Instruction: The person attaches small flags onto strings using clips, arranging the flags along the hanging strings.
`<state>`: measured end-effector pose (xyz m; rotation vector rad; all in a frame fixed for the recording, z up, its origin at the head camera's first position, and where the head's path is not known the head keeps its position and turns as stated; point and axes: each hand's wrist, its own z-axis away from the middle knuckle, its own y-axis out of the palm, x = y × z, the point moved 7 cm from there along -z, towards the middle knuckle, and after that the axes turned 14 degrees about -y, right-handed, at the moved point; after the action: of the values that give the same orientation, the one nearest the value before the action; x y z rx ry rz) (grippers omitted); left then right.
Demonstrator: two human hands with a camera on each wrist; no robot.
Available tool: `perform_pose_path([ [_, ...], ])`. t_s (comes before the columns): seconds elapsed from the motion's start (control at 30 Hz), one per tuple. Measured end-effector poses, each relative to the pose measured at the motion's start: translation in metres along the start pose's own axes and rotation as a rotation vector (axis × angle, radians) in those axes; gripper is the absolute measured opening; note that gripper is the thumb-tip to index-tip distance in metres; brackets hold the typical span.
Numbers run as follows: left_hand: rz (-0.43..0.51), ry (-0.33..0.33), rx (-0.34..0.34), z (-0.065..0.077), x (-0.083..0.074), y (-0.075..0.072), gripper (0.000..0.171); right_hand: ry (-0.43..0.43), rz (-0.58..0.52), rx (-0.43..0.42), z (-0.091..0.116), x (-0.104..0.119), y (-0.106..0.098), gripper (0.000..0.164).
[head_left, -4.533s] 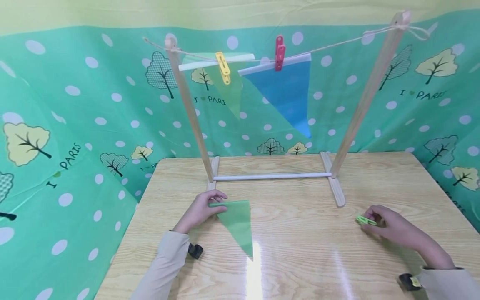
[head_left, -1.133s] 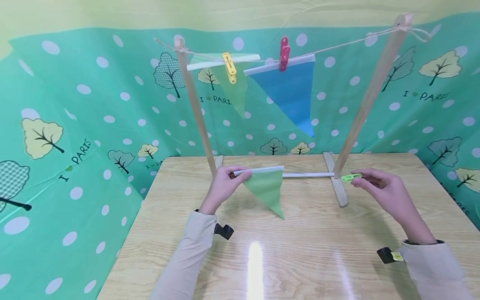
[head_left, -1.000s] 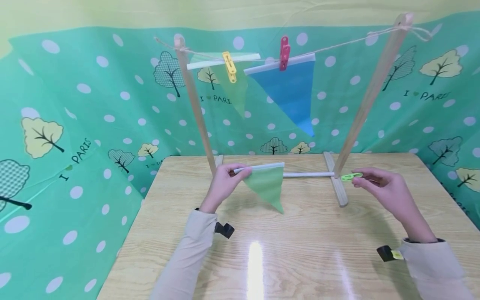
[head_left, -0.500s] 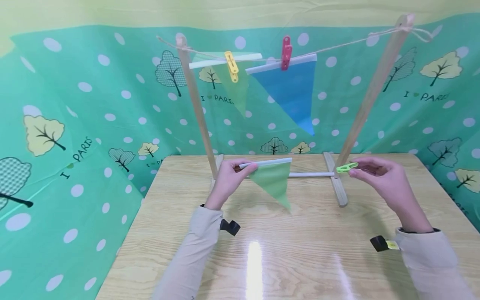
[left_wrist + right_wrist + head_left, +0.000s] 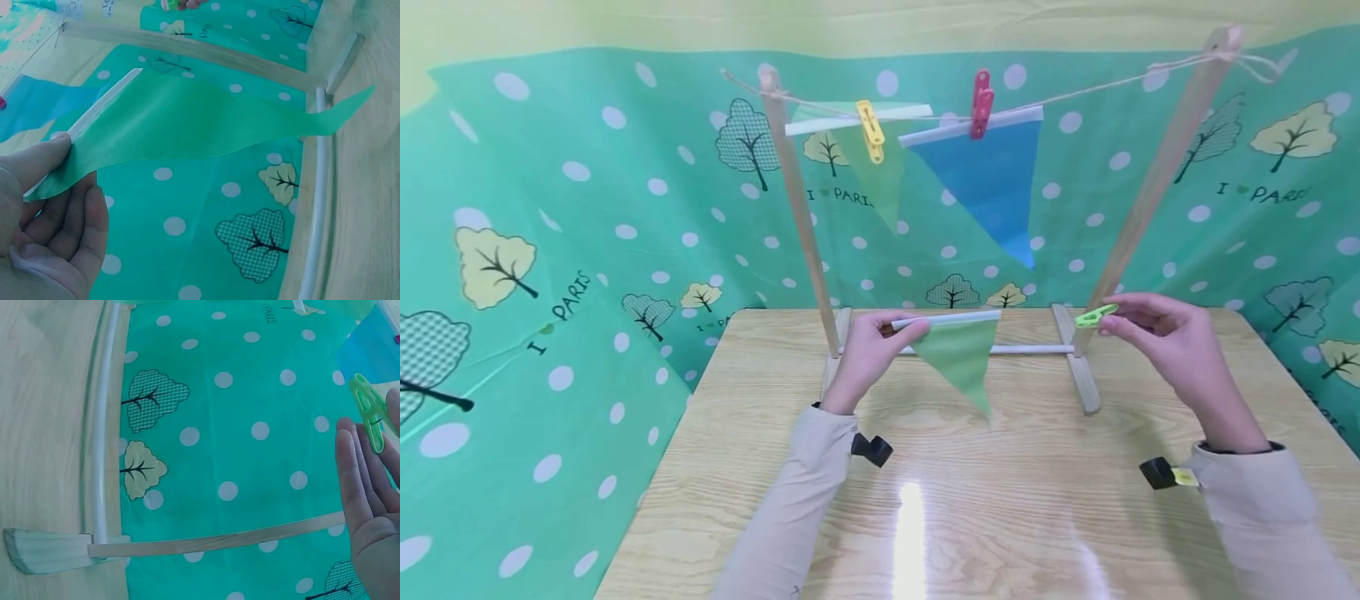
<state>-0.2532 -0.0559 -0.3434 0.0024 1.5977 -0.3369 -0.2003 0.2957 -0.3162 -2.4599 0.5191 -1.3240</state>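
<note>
My left hand [image 5: 874,354] pinches a green triangular pennant [image 5: 958,354] by the left end of its white top edge. The pennant hangs above the table, its tip pointing down. Off to the right, my right hand [image 5: 1180,350] pinches a light green clothespin [image 5: 1096,316] between thumb and fingers. Above both hands a string [image 5: 1097,87] runs between two wooden posts. A yellow clothespin [image 5: 870,132] holds a pale green pennant [image 5: 880,179] on it, and a red clothespin [image 5: 982,104] holds a blue pennant [image 5: 992,179].
The wooden stand has a left post [image 5: 801,208], a right post [image 5: 1165,183] and a white crossbar [image 5: 1030,349] low down between its feet. It stands on a wood-grain table [image 5: 985,500]. A patterned green cloth [image 5: 647,225] covers the back and sides.
My left hand has lifted the green pennant off the table and moved it up and right. My right hand has raised the green clothespin up and to the left.
</note>
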Motion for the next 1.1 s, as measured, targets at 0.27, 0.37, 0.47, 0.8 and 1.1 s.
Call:
perform_pose_path([
  [0.27,0.01,0.052,0.002,-0.004,-0.014,0.004,0.02,-0.045,-0.067,0.007,-0.012,0.008,-0.002,0.029],
  [0.37,-0.008,0.048,-0.004,-0.005,-0.016,0.006,0.02,-0.01,-0.024,-0.018,-0.013,0.006,-0.005,0.028],
  [0.47,-0.02,0.037,-0.013,-0.006,-0.017,0.007,0.019,0.007,-0.012,-0.037,-0.013,0.006,-0.006,0.027],
  [0.8,-0.01,0.057,-0.002,-0.01,-0.024,0.013,0.019,-0.035,-0.134,-0.129,-0.016,0.012,-0.014,0.03],
  [1.1,0.007,0.094,-0.001,-0.014,-0.037,0.021,0.018,-0.049,-0.016,-0.134,-0.025,0.018,-0.021,0.036],
])
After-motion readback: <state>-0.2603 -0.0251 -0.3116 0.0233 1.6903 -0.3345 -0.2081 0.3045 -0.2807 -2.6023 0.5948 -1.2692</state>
